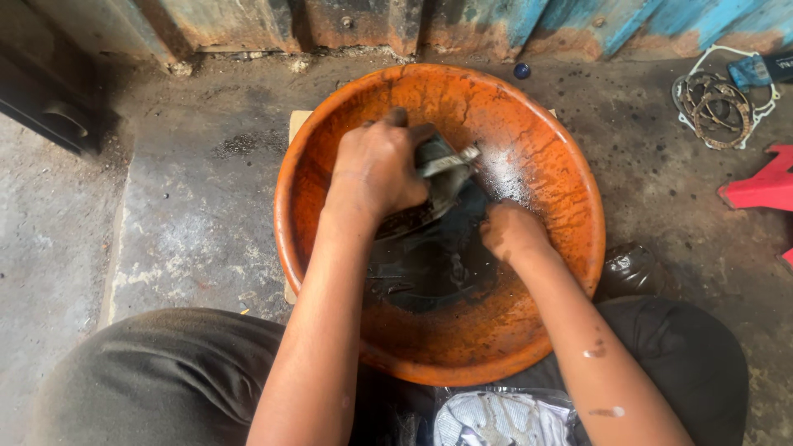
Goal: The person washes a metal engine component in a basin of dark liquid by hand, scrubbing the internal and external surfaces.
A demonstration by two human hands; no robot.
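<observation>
A wide orange basin (537,132) stands on the floor between my knees, with dark oily liquid (429,277) pooled in its bottom. My left hand (376,169) grips a greasy grey metal part (446,169) and holds it tilted over the liquid. My right hand (508,231) is closed just right of the part, its fingers down at the dark liquid; what it holds is hidden.
Metal rings and a pale gasket (719,103) lie on the concrete at the upper right, next to a red plastic object (764,186). A clear plastic bag with pale contents (500,417) lies at my feet. A rusty blue metal wall (578,25) runs behind the basin.
</observation>
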